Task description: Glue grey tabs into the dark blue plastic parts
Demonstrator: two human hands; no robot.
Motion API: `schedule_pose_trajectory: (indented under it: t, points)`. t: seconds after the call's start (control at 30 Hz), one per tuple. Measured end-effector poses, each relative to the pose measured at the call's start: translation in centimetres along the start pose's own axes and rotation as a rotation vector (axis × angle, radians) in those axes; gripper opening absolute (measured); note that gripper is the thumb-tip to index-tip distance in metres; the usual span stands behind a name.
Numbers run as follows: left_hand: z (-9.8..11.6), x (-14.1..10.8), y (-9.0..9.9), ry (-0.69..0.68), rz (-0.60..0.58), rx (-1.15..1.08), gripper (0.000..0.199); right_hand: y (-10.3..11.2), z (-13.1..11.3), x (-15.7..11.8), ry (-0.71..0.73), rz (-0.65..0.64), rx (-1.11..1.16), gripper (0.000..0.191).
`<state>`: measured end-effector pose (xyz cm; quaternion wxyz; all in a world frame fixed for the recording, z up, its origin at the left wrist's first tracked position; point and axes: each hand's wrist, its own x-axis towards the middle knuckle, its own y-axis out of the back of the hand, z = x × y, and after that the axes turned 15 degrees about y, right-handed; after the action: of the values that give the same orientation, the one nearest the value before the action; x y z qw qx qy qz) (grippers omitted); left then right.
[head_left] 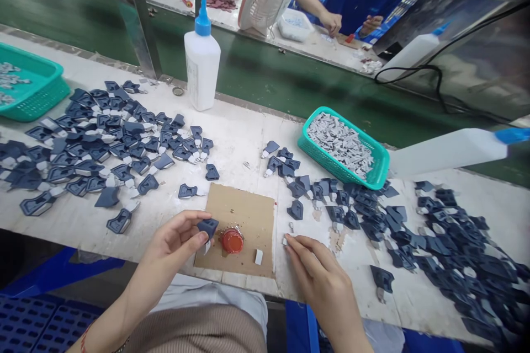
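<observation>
Between the thumb and fingers of my left hand [180, 240] is a dark blue plastic part [208, 226] with a light grey tab, held over the left edge of a cardboard square [244, 209]. My right hand [318, 270], right of the cardboard, pinches a small light grey piece [285, 241] at its fingertips. On the cardboard sits a small red cap [232, 241] with wet-looking specks around its rim. A loose light grey piece [259, 256] lies to the right of the cap. Another tiny piece [291, 226] rests just beyond my right fingertips.
Dark blue parts lie in heaps at left [103, 138] and right [439, 242]. A green basket [304, 146] holds small grey pieces; another green basket [37, 102] stands far left. A white bottle [202, 69] stands at the back. Co-workers' hands [331, 23] work beyond the green divider [256, 80].
</observation>
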<state>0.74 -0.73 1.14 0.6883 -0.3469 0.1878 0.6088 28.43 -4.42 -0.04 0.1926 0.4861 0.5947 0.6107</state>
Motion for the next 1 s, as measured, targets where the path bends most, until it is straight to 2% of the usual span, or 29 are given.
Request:
schedule_pose_trajectory:
  t: [0.13, 0.23, 0.4, 0.57, 0.7, 0.8, 1.0]
  points:
    - [-0.1, -0.1, -0.2, -0.005, -0.009, -0.051, 0.028, 0.7, -1.6, 1.6, -0.077, 0.056, 0.175, 0.019]
    - [-0.3, -0.1, -0.2, -0.002, -0.016, -0.067, 0.038, 1.0, -3.5, 3.4, -0.052, 0.088, 0.301, 0.021]
    - [-0.7, 0.1, 0.2, 0.015, -0.052, 0.000, 0.036, 0.1, -5.7, 5.7, -0.029, 0.044, 0.487, 0.017]
    - [-0.6, 0.2, 0.4, -0.020, -0.065, -0.028, 0.027, -0.5, -6.0, 6.2, -0.022, 0.010, 0.450, 0.015]
    - [-0.4, 0.1, 0.2, -0.034, -0.134, -0.078, 0.023, -0.4, -6.1, 6.4, -0.035, -0.042, 0.454, 0.015]
    - [-0.5, 0.1, 0.0, -0.039, -0.202, -0.148, 0.023, -0.4, -6.2, 6.6, -0.041, -0.063, 0.447, 0.016]
    - [-1.1, 0.2, -0.1, -0.074, -0.248, -0.181, 0.026, -0.5, -6.2, 6.7, -0.046, -0.063, 0.459, 0.016]
